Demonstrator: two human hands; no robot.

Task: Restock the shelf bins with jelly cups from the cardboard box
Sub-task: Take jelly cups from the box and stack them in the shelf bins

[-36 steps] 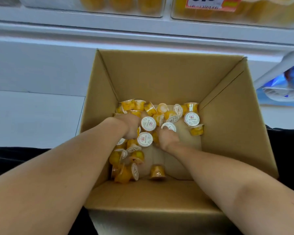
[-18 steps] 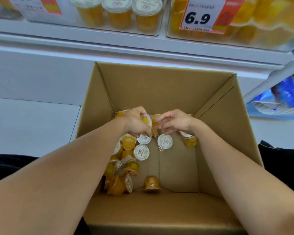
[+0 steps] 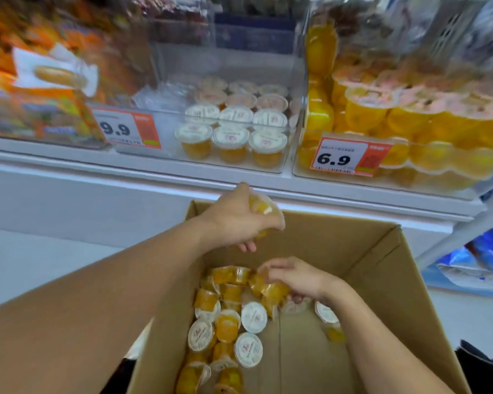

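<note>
The left hand (image 3: pixel 239 220) is raised over the far rim of the cardboard box (image 3: pixel 382 268), fingers curled round a fistful of yellow jelly cups (image 3: pixel 264 209); at least one shows clearly at the knuckles, how many more sit in the palm I cannot tell. The right hand (image 3: pixel 293 277) is lower, inside the box, fingers bent round a small cluster of cups (image 3: pixel 271 288) at the top of the heap. These cups look light and small, thin clear plastic with a peel-off foil lid, so I judge them a bit slippery and easy to squash or puncture at the lid if squeezed hard; the safest hold is probably round the stiffer rim and side wall, several cradled loosely in the palm rather than pinched by the foil. The box holds the remaining loose cups (image 3: pixel 225 328) piled along its left side and far end, some lid-up, some on their sides, with bare cardboard floor to the right. On the shelf above, the middle clear bin (image 3: pixel 228 69) has upright cups (image 3: pixel 230 143) in neat rows on its right, open space on its left and plenty of headroom, and carries a 9.9 price tag (image 3: pixel 125 129). The bin to the right (image 3: pixel 305 81) is stacked high with larger yellow cups and tagged 6.9 (image 3: pixel 345 157). Orange packets (image 3: pixel 40 89) fill the blurred bin at left
</note>
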